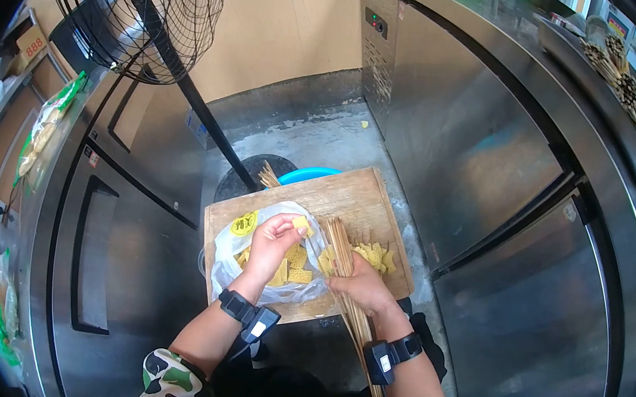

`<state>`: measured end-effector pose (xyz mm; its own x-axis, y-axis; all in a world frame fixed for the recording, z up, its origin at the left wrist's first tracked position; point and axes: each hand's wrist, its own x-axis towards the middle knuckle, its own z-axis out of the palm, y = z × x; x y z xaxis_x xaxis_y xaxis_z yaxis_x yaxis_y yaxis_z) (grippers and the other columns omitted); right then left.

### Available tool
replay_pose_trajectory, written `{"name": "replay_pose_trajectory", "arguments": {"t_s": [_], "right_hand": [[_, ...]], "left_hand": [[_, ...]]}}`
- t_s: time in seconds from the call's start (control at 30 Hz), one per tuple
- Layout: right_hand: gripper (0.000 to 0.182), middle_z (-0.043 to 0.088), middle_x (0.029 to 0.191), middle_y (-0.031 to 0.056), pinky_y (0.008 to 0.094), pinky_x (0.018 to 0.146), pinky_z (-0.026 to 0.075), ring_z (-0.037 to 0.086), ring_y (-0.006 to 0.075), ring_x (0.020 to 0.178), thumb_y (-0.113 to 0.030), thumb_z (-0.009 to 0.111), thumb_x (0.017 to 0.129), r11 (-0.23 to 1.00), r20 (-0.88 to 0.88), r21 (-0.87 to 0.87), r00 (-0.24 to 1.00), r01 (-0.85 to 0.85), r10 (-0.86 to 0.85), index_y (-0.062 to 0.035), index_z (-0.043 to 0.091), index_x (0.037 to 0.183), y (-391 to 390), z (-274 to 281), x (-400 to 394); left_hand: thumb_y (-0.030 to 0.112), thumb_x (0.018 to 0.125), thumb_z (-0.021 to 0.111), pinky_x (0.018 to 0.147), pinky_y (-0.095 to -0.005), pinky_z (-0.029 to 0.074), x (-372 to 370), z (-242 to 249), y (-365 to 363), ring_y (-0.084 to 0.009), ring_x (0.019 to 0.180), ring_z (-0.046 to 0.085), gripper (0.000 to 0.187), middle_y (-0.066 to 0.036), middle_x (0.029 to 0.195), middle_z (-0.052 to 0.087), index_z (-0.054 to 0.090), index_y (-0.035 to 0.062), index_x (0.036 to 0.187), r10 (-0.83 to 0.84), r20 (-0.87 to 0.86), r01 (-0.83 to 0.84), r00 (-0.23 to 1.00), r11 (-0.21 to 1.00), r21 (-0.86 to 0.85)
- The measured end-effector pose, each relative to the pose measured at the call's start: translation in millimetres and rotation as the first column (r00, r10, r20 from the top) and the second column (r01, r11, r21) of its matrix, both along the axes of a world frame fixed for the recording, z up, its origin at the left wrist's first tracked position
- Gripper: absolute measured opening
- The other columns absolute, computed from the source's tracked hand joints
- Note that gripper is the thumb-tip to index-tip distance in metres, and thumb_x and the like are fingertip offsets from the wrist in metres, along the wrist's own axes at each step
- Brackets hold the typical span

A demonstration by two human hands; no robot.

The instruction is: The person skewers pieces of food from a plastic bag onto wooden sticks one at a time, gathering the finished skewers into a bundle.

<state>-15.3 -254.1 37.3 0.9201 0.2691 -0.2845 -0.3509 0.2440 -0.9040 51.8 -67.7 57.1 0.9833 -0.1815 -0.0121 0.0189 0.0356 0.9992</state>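
My left hand (pixel 275 242) pinches a small yellow piece (pixel 302 225) with a dimpled surface, over an open white plastic bag (pixel 227 249). Inside the bag lie several more yellow dimpled pieces (pixel 298 275). My right hand (pixel 365 284) is wrapped round a long bundle of thin bamboo skewers (pixel 339 246), whose other ends run down past my wrist. Beyond that hand, a heap of yellow pieces (pixel 374 255) rests on the wooden board (pixel 310 201). The skewer bundle partly hides the heap.
Steel fridge cabinets stand left (pixel 139 256) and right (pixel 482 131). A black fan (pixel 140 6) rises at the back left. Behind the board are a blue basin (pixel 311 173) and more sticks (pixel 269 176). A metal tray (pixel 596 97) with skewer bundles (pixel 627 91) sits on the right counter.
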Motion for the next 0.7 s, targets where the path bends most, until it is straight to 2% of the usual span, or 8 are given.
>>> {"name": "replay_pose_trajectory", "arguments": {"t_s": [0.1, 0.17, 0.27, 0.37, 0.47, 0.6, 0.67, 0.7], "right_hand": [[0.050, 0.060, 0.102, 0.0100, 0.0276, 0.081, 0.046, 0.057, 0.0164, 0.091, 0.002, 0.067, 0.069, 0.999, -0.004, -0.031, 1.000, 0.029, -0.029, 0.0029, 0.047, 0.115, 1, 7, -1], [0.051, 0.060, 0.102, 0.0103, 0.0278, 0.081, 0.046, 0.057, 0.0167, 0.091, 0.001, 0.067, 0.069, 1.000, -0.010, -0.022, 1.000, 0.019, -0.019, 0.0030, 0.046, 0.115, 1, 8, -2], [0.051, 0.060, 0.102, 0.0103, 0.0281, 0.081, 0.046, 0.057, 0.0167, 0.092, 0.000, 0.067, 0.069, 0.997, 0.014, -0.074, 1.000, 0.012, -0.011, 0.0029, 0.046, 0.115, 2, 7, -2], [0.050, 0.060, 0.102, 0.0102, 0.0284, 0.081, 0.046, 0.057, 0.0166, 0.092, -0.002, 0.068, 0.070, 0.997, 0.048, -0.074, 0.999, 0.021, -0.018, 0.0026, 0.047, 0.115, 1, 2, -3], [0.049, 0.060, 0.101, 0.0102, 0.0286, 0.081, 0.046, 0.057, 0.0165, 0.092, -0.003, 0.068, 0.070, 0.999, 0.073, -0.043, 0.997, 0.030, -0.027, 0.0024, 0.048, 0.114, 3, -6, -2], [0.048, 0.060, 0.100, 0.0104, 0.0288, 0.081, 0.046, 0.057, 0.0165, 0.092, -0.005, 0.069, 0.069, 0.996, 0.077, -0.090, 0.997, 0.025, -0.018, 0.0022, 0.048, 0.112, 2, -1, -4], [0.049, 0.059, 0.099, 0.0070, 0.0269, 0.080, 0.045, 0.055, 0.0138, 0.089, 0.000, 0.068, 0.070, 0.992, 0.050, -0.127, 0.999, 0.002, 0.004, 0.0010, 0.048, 0.115, 1, 1, -3], [0.050, 0.058, 0.098, 0.0052, 0.0260, 0.079, 0.045, 0.055, 0.0125, 0.088, 0.002, 0.067, 0.070, 0.989, 0.037, -0.146, 0.999, -0.009, 0.014, 0.0004, 0.048, 0.116, 1, 2, -2]], "left_hand": [[0.004, 0.084, 0.061, 0.071, -0.0209, 0.047, -6, -5, 1, -0.0073, 0.079, 0.058, 0.019, -0.003, 0.089, 0.064, 0.059, 0.0026, 0.103, -0.009, 0.070, 0.004, 0.997, 0.997, 0.077], [0.004, 0.085, 0.060, 0.068, -0.0212, 0.048, -10, -4, -2, -0.0072, 0.075, 0.057, 0.019, -0.002, 0.088, 0.063, 0.060, 0.0029, 0.104, 0.032, 0.067, -0.038, 0.997, 0.994, 0.100], [0.009, 0.086, 0.060, 0.062, -0.0201, 0.048, -10, 8, -11, -0.0050, 0.069, 0.054, 0.019, 0.001, 0.084, 0.061, 0.062, 0.0047, 0.104, 0.161, 0.028, -0.162, 0.986, 0.986, 0.038], [0.014, 0.087, 0.060, 0.057, -0.0182, 0.047, -1, -2, -3, -0.0029, 0.064, 0.052, 0.019, 0.004, 0.081, 0.059, 0.063, 0.0077, 0.105, 0.104, -0.169, -0.102, 0.980, 0.995, 0.021], [0.018, 0.088, 0.059, 0.056, -0.0167, 0.046, 2, -6, 3, -0.0025, 0.063, 0.051, 0.019, 0.005, 0.081, 0.059, 0.064, 0.0083, 0.104, 0.054, -0.400, -0.101, 0.915, 0.990, -0.099], [0.018, 0.087, 0.060, 0.056, -0.0166, 0.046, -3, -4, 3, -0.0030, 0.063, 0.053, 0.019, 0.003, 0.082, 0.061, 0.064, 0.0077, 0.102, -0.025, -0.515, -0.089, 0.857, 0.977, -0.195], [0.019, 0.087, 0.060, 0.056, -0.0166, 0.047, -9, -7, 1, -0.0029, 0.064, 0.053, 0.018, 0.003, 0.083, 0.061, 0.064, 0.0073, 0.101, -0.072, -0.563, -0.087, 0.823, 0.964, -0.250], [0.019, 0.087, 0.060, 0.057, -0.0167, 0.047, -13, -8, -2, -0.0031, 0.064, 0.053, 0.018, 0.002, 0.083, 0.062, 0.064, 0.0072, 0.101, -0.077, -0.577, -0.068, 0.813, 0.972, -0.225]]}}
